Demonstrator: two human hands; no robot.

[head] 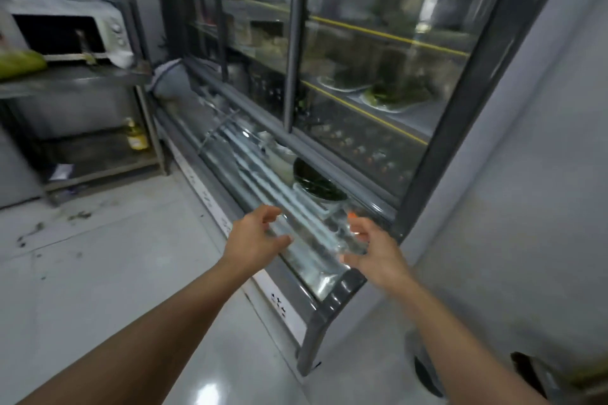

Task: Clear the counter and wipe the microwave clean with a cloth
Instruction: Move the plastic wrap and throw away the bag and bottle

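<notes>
A white microwave [113, 30] with a dark open cavity stands on a steel counter [75, 80] at the far left. A yellow-green bag [19, 63] lies on that counter in front of it. Both my hands are far from it, held out over the low glass front of a display fridge [296, 233]. My left hand [255, 235] hovers with fingers loosely curled and holds nothing. My right hand [373, 251] is likewise empty, fingers spread and bent, just above the glass. No cloth is in view.
The tall glass-door fridge [378, 59] holds plates of greens and containers. A dark bowl [316, 182] sits under the low glass. A yellow bottle [135, 135] stands on the counter's lower shelf. The pale tiled floor [98, 256] has dirt specks. A grey wall [526, 174] is at right.
</notes>
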